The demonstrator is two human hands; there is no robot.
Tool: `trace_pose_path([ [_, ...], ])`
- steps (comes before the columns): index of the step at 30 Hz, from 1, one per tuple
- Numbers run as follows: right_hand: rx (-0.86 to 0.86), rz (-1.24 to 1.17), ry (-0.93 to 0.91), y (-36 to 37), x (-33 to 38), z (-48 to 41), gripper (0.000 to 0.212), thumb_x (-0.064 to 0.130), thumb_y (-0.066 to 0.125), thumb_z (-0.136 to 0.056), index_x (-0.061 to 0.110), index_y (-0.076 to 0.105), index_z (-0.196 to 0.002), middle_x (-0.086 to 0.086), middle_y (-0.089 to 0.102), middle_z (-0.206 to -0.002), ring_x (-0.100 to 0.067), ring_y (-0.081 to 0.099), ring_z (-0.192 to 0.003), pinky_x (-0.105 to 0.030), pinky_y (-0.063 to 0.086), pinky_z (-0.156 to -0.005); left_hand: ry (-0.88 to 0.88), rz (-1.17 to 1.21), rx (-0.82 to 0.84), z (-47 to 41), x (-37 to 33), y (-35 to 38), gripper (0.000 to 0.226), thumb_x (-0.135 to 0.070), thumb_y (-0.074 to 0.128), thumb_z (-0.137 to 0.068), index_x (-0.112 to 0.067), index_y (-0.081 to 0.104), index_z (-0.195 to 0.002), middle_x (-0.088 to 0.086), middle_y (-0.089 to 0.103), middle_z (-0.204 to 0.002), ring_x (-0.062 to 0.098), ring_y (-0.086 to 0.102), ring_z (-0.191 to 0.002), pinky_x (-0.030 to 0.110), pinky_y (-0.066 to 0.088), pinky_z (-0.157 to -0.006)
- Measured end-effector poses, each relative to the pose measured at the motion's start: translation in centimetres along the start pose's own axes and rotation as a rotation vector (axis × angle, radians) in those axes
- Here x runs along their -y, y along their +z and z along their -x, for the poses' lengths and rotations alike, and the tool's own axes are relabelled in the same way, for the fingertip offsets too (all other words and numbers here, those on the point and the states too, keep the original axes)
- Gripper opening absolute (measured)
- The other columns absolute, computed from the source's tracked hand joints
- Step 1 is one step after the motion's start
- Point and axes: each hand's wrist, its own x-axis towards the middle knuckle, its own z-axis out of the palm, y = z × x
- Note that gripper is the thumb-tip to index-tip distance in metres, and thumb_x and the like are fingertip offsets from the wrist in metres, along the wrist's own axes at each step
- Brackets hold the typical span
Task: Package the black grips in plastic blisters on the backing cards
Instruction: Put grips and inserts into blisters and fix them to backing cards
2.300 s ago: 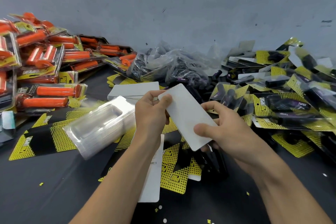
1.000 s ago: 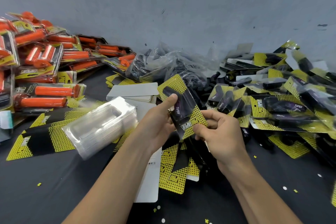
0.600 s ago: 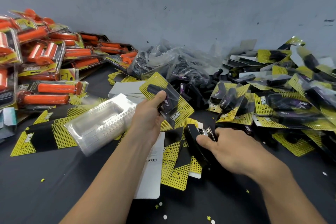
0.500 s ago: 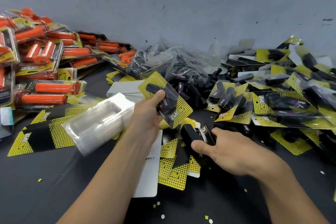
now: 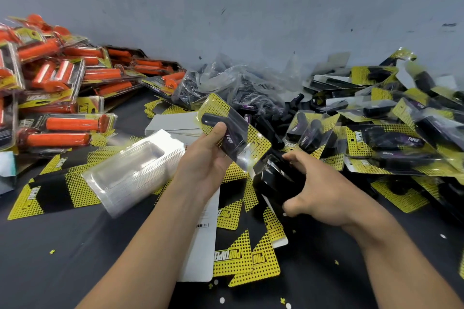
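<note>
On the dark table (image 5: 75, 271), done packs (image 5: 391, 143) pile at right, loose grips (image 5: 271, 120) wait upper centre; my left hand (image 5: 203, 160) holds one pack (image 5: 233, 138), my right hand (image 5: 324, 190) grips the stapler (image 5: 276, 178).

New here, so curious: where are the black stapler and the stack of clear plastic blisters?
black stapler (image 5: 276, 179): head view, its glossy top.
stack of clear plastic blisters (image 5: 131, 167): head view, top blister's cavity.

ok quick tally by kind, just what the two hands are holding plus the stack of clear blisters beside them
blister pack of black grips, in the left hand: 1
black stapler, in the right hand: 1
stack of empty clear blisters: 1
Total: 3
</note>
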Motion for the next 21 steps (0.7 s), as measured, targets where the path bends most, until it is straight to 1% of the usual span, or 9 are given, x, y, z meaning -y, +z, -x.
trace_pose_path([
  [3,-0.002,-0.145,-0.075,0.7,-0.1,-0.5,0.079,0.019,0.084,-0.047,0.050,0.058,-0.115,0.018,0.072,-0.107,-0.009,0.071,-0.095,-0.040,0.063,-0.080,0.005,0.040,0.106,0.0,-0.1,0.0,0.059,-0.022,0.062,-0.086,-0.001,0.056,-0.142,0.017,0.069,-0.131,0.030,0.066,-0.120,0.051,0.048,-0.112],
  [5,0.037,-0.196,-0.123,1.1,0.1,-0.5,0.073,0.014,0.082,-0.051,0.057,0.061,-0.107,0.023,0.072,-0.106,-0.007,0.071,-0.096,-0.040,0.063,-0.084,0.011,0.063,0.134,-0.2,-0.2,-0.2,0.064,-0.022,0.063,-0.086,-0.001,0.053,-0.146,0.017,0.068,-0.131,0.029,0.065,-0.121,0.052,0.043,-0.117],
  [7,0.039,-0.214,-0.157,1.4,0.2,-0.5,0.071,0.009,0.081,-0.054,0.049,0.065,-0.110,0.017,0.074,-0.109,-0.010,0.072,-0.100,-0.044,0.062,-0.089,0.034,0.063,0.162,-0.1,-0.3,-0.4,0.054,-0.021,0.062,-0.086,-0.003,0.059,-0.137,0.013,0.073,-0.122,0.025,0.070,-0.111,0.049,0.048,-0.111],
  [9,0.043,-0.229,-0.179,1.4,0.2,-0.6,0.069,0.006,0.081,-0.056,0.042,0.067,-0.113,0.012,0.074,-0.110,-0.012,0.072,-0.100,-0.046,0.062,-0.088,0.082,0.030,0.165,-0.2,-0.3,-0.6,0.038,-0.018,0.062,-0.086,-0.007,0.065,-0.122,0.011,0.077,-0.113,0.022,0.074,-0.103,0.047,0.052,-0.104],
  [11,0.070,-0.258,-0.190,1.3,0.0,-0.7,0.068,0.000,0.081,-0.060,0.038,0.069,-0.114,0.008,0.074,-0.110,-0.016,0.072,-0.099,-0.046,0.060,-0.086,0.111,-0.006,0.154,-0.1,-0.3,-0.6,0.034,-0.017,0.063,-0.086,-0.009,0.067,-0.119,0.012,0.077,-0.113,0.023,0.074,-0.102,0.048,0.053,-0.104],
  [13,0.100,-0.283,-0.198,1.1,-0.2,-0.7,0.065,-0.004,0.082,-0.062,0.036,0.070,-0.112,0.005,0.073,-0.110,-0.018,0.072,-0.099,-0.041,0.061,-0.085,0.113,-0.030,0.158,0.1,-0.2,-0.4,0.037,-0.017,0.064,-0.085,-0.008,0.067,-0.122,0.013,0.076,-0.114,0.024,0.074,-0.100,0.044,0.057,-0.100],
  [16,0.102,-0.300,-0.194,1.2,-0.2,-0.7,0.062,-0.001,0.083,-0.062,0.036,0.071,-0.110,0.010,0.074,-0.109,-0.016,0.071,-0.104,-0.030,0.060,-0.082,0.105,-0.074,0.183,0.4,0.0,-0.1,0.033,-0.016,0.065,-0.085,-0.008,0.068,-0.117,0.013,0.078,-0.111,0.023,0.076,-0.095,0.036,0.063,-0.084],
  [19,0.082,-0.292,-0.189,1.5,-0.1,-0.9,0.058,0.007,0.083,-0.057,0.026,0.072,-0.111,0.006,0.077,-0.108,-0.020,0.072,-0.103,-0.042,0.059,-0.087,0.109,-0.113,0.190,0.5,0.2,0.0,0.032,-0.016,0.066,-0.084,-0.009,0.069,-0.115,0.013,0.078,-0.108,0.022,0.076,-0.089,0.031,0.062,-0.074],
  [21,0.071,-0.304,-0.192,1.6,0.0,-1.0,0.058,0.008,0.085,-0.055,0.025,0.073,-0.109,0.004,0.078,-0.106,-0.022,0.074,-0.100,-0.046,0.062,-0.086,0.109,-0.131,0.190,0.5,0.2,0.0,0.030,-0.017,0.067,-0.083,-0.010,0.070,-0.112,0.011,0.078,-0.105,0.019,0.076,-0.085,0.029,0.061,-0.070],
])
